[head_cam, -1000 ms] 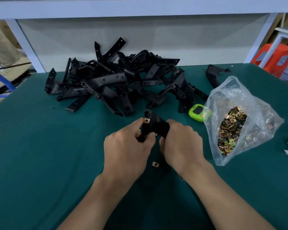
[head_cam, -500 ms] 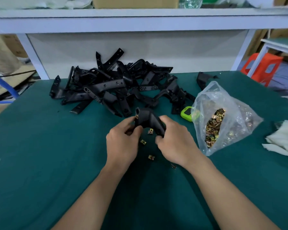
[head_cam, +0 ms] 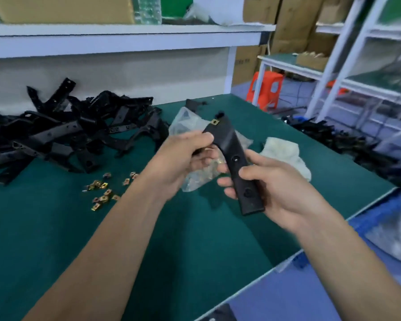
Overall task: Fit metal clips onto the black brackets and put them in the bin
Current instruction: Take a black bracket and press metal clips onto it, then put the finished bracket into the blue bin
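both hands (head_cam: 185, 156) grip the clipped bracket (head_cam: 235, 158).

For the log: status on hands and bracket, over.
Left hand and right hand grip the bracket midair. One clip fitted at far end. Nothing in the way.

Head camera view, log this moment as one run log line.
left hand: grips bracket upper part | right hand: grips bracket lower end | metal clip: seated on bracket top | loose clips: on table, left

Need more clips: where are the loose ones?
Head view: the loose clips lie scattered on the green table, left of the left hand, just this side of the bracket pile.
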The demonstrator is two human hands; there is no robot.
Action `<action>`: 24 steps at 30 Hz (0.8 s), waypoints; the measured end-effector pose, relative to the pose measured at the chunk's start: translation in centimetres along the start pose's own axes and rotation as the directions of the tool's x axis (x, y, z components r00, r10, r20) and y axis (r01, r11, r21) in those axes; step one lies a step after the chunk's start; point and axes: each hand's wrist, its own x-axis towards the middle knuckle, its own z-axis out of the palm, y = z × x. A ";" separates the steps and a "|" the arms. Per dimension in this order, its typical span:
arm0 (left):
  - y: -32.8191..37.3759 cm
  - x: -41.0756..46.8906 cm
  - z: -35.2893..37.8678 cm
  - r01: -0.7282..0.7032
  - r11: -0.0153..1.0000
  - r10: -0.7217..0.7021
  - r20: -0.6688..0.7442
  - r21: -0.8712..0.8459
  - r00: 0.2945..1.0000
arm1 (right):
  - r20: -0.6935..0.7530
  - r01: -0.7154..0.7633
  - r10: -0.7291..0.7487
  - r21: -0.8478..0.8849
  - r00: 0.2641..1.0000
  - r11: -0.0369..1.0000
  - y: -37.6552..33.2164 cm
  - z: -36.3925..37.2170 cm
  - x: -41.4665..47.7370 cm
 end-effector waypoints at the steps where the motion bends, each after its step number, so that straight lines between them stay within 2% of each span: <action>1: -0.3 0.9 1.9 0.065 0.998 -0.066 0.093 0.015 0.993 | -0.075 0.006 -0.004 0.022 0.997 1.000 -0.3 -1.6 -0.9; 3: -1.5 2.7 5.8 0.177 0.984 -0.177 0.185 0.021 0.967 | -0.213 0.012 0.008 0.093 0.977 0.996 -0.6 -4.8 -2.5; 6: -4.4 5.3 11.6 0.310 0.951 -0.306 0.204 0.013 0.930 | -0.372 0.037 0.057 0.241 0.926 0.970 -0.4 -8.7 -4.3; 11: -8.4 8.2 20.4 0.469 0.883 -0.462 0.191 0.007 0.866 | -0.549 0.135 0.106 0.380 0.829 0.915 -0.6 -14.4 -6.3; 13: -8.4 9.3 23.4 0.514 0.858 -0.498 0.237 -0.005 0.834 | -0.608 0.142 0.138 0.389 0.782 0.910 -2.5 -16.7 -5.7; 15: -7.3 10.7 26.0 0.517 0.856 -0.495 0.315 0.016 0.810 | -0.651 0.143 0.146 0.370 0.745 0.918 -6.6 -19.7 -3.4; 17: -5.6 12.1 27.9 0.474 0.880 -0.451 0.348 0.020 0.822 | -0.695 0.153 0.153 0.357 0.703 0.922 -11.8 -22.5 -0.1; 19: -4.5 12.8 29.0 0.427 0.901 -0.424 0.349 0.072 0.836 | -0.718 0.057 0.218 0.337 0.661 0.940 -14.9 -24.5 2.9; 21: -4.0 13.4 28.9 0.373 0.913 -0.408 0.340 0.167 0.847 | -0.691 -0.053 0.273 0.322 0.670 0.945 -15.2 -24.8 5.2; 23: -4.1 14.1 27.5 0.321 0.920 -0.379 0.301 0.224 0.875 | -0.710 -0.082 0.258 0.274 0.655 0.958 -13.1 -23.8 7.2; 24: -4.1 14.4 26.5 0.306 0.923 -0.366 0.284 0.232 0.886 | -0.695 -0.104 0.255 0.252 0.672 0.962 -11.7 -22.7 7.9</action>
